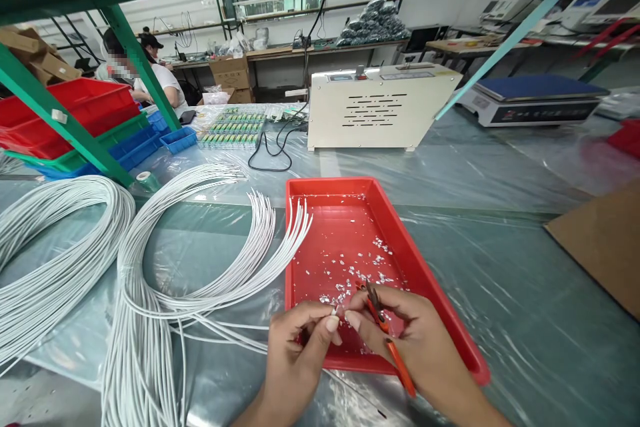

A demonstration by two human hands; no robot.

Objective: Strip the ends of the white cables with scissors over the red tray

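Note:
Over the near part of a red tray [425, 273], my left hand [303, 343] pinches the tip of a white cable [335, 311] between thumb and forefinger. My right hand [423, 333] is closed around orange-handled cutters [400, 367], whose dark jaws point up and away from me. Its thumb and forefinger meet close to the cable tip; whether they touch it I cannot tell. Small white and silvery scraps [383, 247] lie scattered in the tray. To the left, a coiled bundle of white cables [135, 287] has several loose ends reaching over the tray's left rim.
Another white cable coil [65, 240] lies at far left. Behind the tray stands a cream machine [377, 110] with a black cord [270, 167]. A weighing scale [535, 100], stacked bins [75, 120] and cardboard [600, 240] flank it. People sit in the background.

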